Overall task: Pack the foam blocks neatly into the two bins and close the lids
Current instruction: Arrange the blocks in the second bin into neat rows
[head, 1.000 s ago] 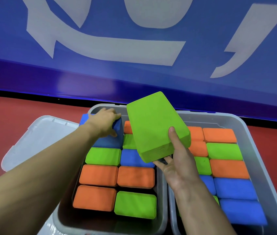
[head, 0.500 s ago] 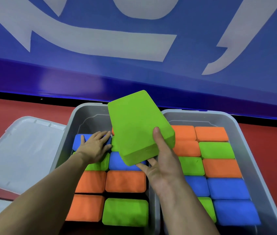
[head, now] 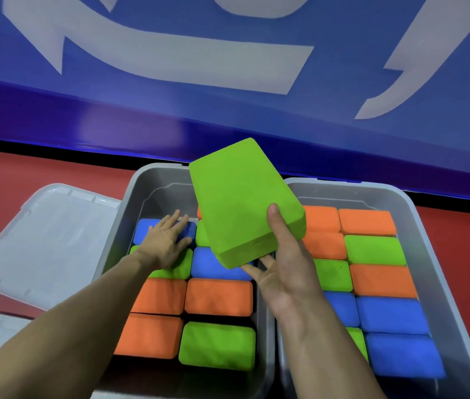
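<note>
Under both hands stand 2 grey bins (head: pixel 418 226), almost full. Above them the right hand (head: pixel 285 272) grips a green block (head: pixel 242 203), tilted. Beneath the flat, open left hand (head: pixel 164 240) lies a blue block (head: pixel 144 227). Lowered crooked, the green one may jam and block a lid (head: pixel 47 240).
</note>
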